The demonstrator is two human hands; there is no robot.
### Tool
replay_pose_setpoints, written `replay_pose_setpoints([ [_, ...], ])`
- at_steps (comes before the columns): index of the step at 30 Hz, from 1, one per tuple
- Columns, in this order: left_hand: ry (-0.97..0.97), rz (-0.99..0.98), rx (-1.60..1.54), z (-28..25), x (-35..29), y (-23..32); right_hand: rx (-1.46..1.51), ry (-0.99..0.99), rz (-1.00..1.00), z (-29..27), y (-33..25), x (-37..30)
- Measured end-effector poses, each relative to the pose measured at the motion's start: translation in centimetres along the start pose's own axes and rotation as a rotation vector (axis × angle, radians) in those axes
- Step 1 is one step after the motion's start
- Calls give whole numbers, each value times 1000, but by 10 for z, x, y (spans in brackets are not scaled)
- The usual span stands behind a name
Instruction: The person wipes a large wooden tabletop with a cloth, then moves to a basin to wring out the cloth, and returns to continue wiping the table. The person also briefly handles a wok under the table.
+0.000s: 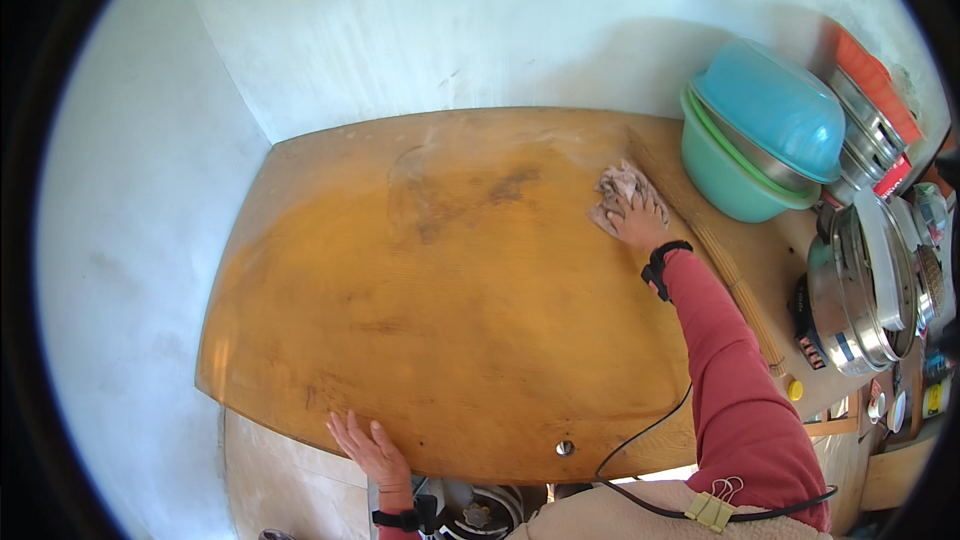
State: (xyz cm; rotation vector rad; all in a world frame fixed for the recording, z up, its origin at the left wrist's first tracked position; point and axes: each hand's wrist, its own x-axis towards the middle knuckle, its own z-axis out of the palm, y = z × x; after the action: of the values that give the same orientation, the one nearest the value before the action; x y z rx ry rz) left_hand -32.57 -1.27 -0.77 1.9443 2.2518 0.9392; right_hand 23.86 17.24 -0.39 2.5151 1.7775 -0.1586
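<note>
A wide wooden tabletop (pixel 450 280) with a glossy yellow-brown surface and dark smudges lies in front of me. Toward its far right side, my right hand (pixel 640 223) presses on a crumpled greyish-pink cloth (pixel 622 180), fingers spread over it; part of the cloth is hidden beneath the palm. My left hand (pixel 370 450) rests at the near left edge of the table, fingers apart and holding nothing. Just right of the cloth and my right forearm runs a long bundle of thin sticks (pixel 740 285).
Stacked basins, a blue one (pixel 780 105) upturned over a green one (pixel 725 175), stand at the far right. Steel pots (pixel 850 285) and a yellow cap (pixel 795 390) are nearer. A black cable (pixel 622 447) crosses the near edge. Pale walls (pixel 420 30) border the table's back and left.
</note>
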Motion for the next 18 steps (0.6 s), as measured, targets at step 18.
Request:
replay_pose_setpoints([
  [18,-205,-60,183,4,1,14,177,-23,-739,-3,-210,-3],
])
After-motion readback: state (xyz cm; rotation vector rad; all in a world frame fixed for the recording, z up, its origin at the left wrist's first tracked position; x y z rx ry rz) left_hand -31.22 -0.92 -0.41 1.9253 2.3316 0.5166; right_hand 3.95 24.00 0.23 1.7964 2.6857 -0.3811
